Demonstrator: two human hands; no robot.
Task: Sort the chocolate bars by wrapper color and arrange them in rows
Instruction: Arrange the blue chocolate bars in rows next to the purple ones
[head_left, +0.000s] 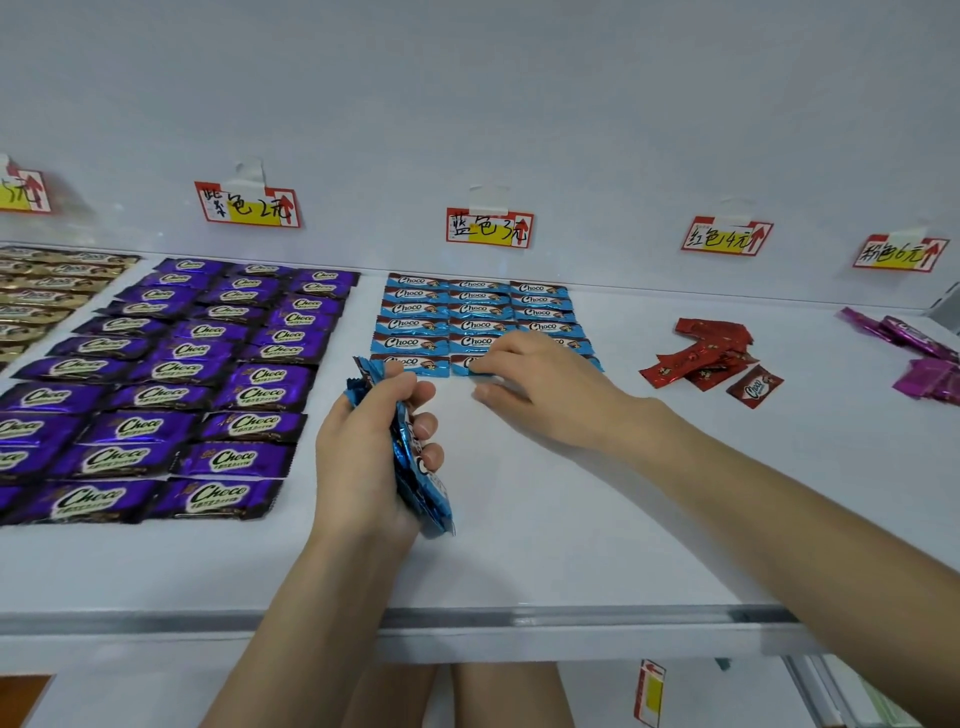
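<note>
My left hand (371, 447) grips a stack of blue-wrapped chocolate bars (415, 467) upright above the white shelf (571, 519). My right hand (540, 384) pinches one blue bar (467, 365) at the front of the laid-out blue bars (467, 317), which lie in three columns under the blue price tag (489, 227). Part of the right column is hidden by my right hand. Purple bars (208, 364) fill neat rows to the left.
Gold-brown bars (47, 296) lie in rows at far left. A loose heap of red bars (711, 358) and a heap of pink bars (919, 353) sit at right. Price tags hang on the back wall. The shelf's metal front edge (467, 618) runs below my forearms.
</note>
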